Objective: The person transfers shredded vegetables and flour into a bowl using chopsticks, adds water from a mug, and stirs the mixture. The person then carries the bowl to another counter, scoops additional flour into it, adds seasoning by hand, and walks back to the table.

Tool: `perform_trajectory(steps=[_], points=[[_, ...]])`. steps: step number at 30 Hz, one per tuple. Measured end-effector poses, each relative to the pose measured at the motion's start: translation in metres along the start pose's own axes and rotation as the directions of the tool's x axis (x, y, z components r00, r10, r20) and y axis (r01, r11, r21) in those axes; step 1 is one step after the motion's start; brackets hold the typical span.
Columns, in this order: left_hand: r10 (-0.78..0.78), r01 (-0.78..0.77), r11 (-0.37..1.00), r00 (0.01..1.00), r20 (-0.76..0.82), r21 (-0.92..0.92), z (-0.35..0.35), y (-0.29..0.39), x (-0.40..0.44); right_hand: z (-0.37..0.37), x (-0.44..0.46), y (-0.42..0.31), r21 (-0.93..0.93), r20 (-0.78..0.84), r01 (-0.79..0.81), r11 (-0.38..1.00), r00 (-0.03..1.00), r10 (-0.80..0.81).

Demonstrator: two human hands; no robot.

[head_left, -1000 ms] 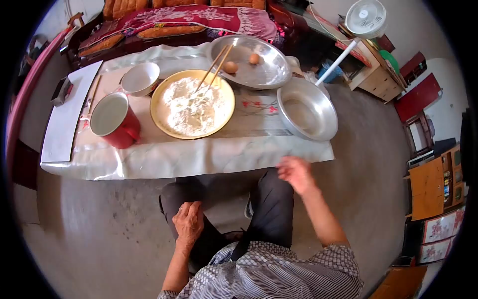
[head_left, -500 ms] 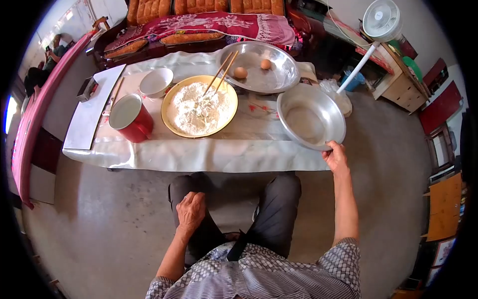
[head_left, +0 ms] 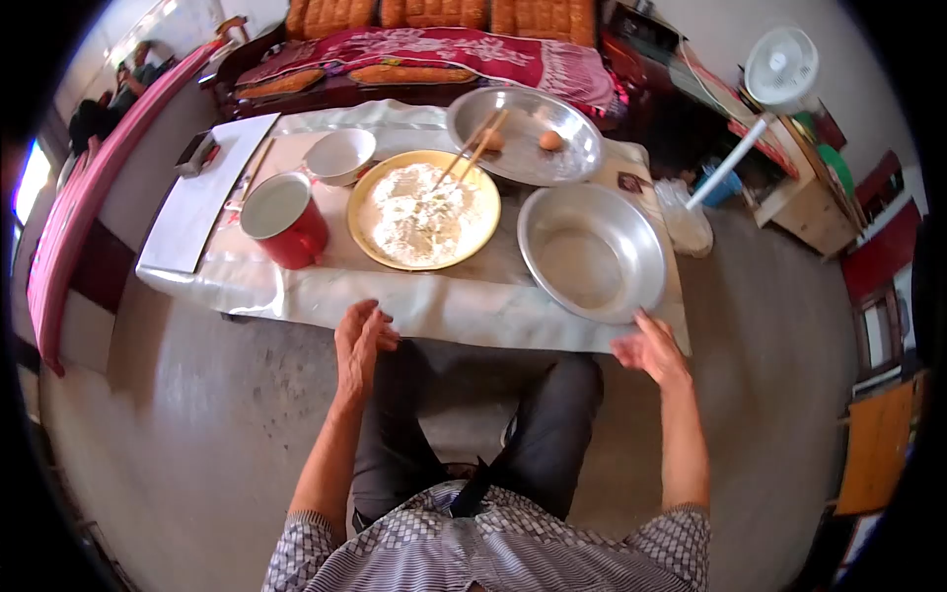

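- Grey floor [head_left: 237, 414] with dark spots
- Dark sofa [head_left: 345, 95] with orange cushions [head_left: 434, 14], a red patterned cloth [head_left: 424, 51] over its seat
- White fan [head_left: 781, 66] near a wooden cabinet [head_left: 814, 214]
- Pale wall [head_left: 715, 25] behind
- Bright window [head_left: 34, 183] at far left

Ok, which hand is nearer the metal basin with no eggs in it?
Right. The right hand is at the metal basin's near rim, contact unclear; the left hand is well to its left, by the table's near edge.

Sheet-covered table [head_left: 434, 306] with white board [head_left: 212, 212], red mug [head_left: 296, 240], white bowl [head_left: 340, 158], yellow bowl [head_left: 362, 237], wide metal pan [head_left: 528, 113] and metal basin [head_left: 592, 261]
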State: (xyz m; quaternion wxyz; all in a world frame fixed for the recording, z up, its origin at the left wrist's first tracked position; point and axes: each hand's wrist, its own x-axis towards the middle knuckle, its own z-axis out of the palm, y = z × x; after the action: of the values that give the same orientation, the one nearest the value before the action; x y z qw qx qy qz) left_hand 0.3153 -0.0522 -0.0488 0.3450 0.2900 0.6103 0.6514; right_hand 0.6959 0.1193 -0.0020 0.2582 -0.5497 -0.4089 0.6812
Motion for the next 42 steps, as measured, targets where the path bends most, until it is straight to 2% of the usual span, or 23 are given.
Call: perform_trajectory(steps=[1, 3, 6, 9, 11, 14, 16, 17, 23, 26, 29, 30, 34, 37, 38, 41, 42], points=[[-0.025, 0.024, 0.999, 1.000, -0.011, -0.046, -0.002, 0.003, 0.011, -0.007, -0.004, -0.005, -0.092, 0.035, -0.049, 0.995, 0.998, 0.053], [-0.073, 0.069, 0.987, 0.997, -0.027, -0.144, -0.005, 0.006, 0.034, -0.009, -0.008, -0.017, -0.470, -0.130, 0.049, 0.881, 0.984, -0.124], [-0.179, 0.176, 0.959, 0.984, 0.009, -0.221, -0.007, 0.009, 0.067, 0.005, 0.015, -0.044, -0.372, -0.054, 0.370, 0.851, 0.907, -0.418], [-0.237, 0.276, 0.924, 0.957, 0.169, -0.267, -0.016, 0.004, 0.095, 0.069, 0.046, -0.086, -0.306, 0.017, 0.437, 0.846, 0.891, -0.454], [-0.307, 0.362, 0.914, 0.913, 0.271, -0.185, -0.019, 0.007, 0.107, 0.111, 0.080, -0.110, -0.244, 0.098, 0.474, 0.846, 0.880, -0.464], [-0.412, 0.493, 0.861, 0.818, 0.401, -0.122, -0.020, 0.012, 0.117, 0.160, 0.150, -0.132, -0.079, 0.206, 0.460, 0.885, 0.876, -0.437], [-0.459, 0.585, 0.799, 0.743, 0.486, -0.140, -0.025, 0.005, 0.134, 0.187, 0.204, -0.141, -0.028, 0.159, 0.447, 0.894, 0.885, -0.437], [-0.478, 0.629, 0.764, 0.701, 0.529, -0.143, -0.028, 0.003, 0.142, 0.200, 0.214, -0.149, -0.011, 0.193, 0.420, 0.907, 0.891, -0.410], [-0.459, 0.631, 0.753, 0.706, 0.539, -0.185, -0.022, 0.006, 0.157, 0.248, 0.266, -0.167, 0.128, 0.299, 0.257, 0.958, 0.911, -0.285], [-0.515, 0.638, 0.749, 0.729, 0.451, -0.176, -0.019, 0.009, 0.157, 0.261, 0.247, -0.166, 0.236, 0.324, 0.207, 0.949, 0.904, -0.278], [-0.457, 0.609, 0.746, 0.762, 0.459, -0.269, -0.018, 0.007, 0.148, 0.250, 0.228, -0.158, 0.095, 0.461, 0.306, 0.947, 0.830, -0.315], [-0.446, 0.593, 0.753, 0.779, 0.442, -0.285, -0.017, 0.009, 0.143, 0.246, 0.212, -0.159, -0.020, 0.452, 0.330, 0.944, 0.845, -0.287], [-0.437, 0.541, 0.782, 0.830, 0.347, -0.309, -0.006, 0.032, 0.119, 0.232, 0.152, -0.168, -0.203, 0.393, 0.461, 0.864, 0.846, -0.360], [-0.409, 0.493, 0.822, 0.859, 0.307, -0.286, -0.002, 0.053, 0.105, 0.219, 0.129, -0.170, -0.170, 0.448, 0.564, 0.808, 0.775, -0.446], [-0.391, 0.472, 0.838, 0.869, 0.304, -0.273, -0.004, 0.057, 0.101, 0.211, 0.128, -0.170, -0.176, 0.545, 0.615, 0.768, 0.711, -0.444], [-0.327, 0.399, 0.885, 0.899, 0.291, -0.239, 0.003, 0.084, 0.090, 0.199, 0.100, -0.176, -0.165, 0.508, 0.647, 0.745, 0.703, -0.498], [-0.312, 0.381, 0.901, 0.902, 0.299, -0.209, 0.002, 0.088, 0.091, 0.191, 0.100, -0.176, -0.169, 0.534, 0.690, 0.703, 0.664, -0.523]])
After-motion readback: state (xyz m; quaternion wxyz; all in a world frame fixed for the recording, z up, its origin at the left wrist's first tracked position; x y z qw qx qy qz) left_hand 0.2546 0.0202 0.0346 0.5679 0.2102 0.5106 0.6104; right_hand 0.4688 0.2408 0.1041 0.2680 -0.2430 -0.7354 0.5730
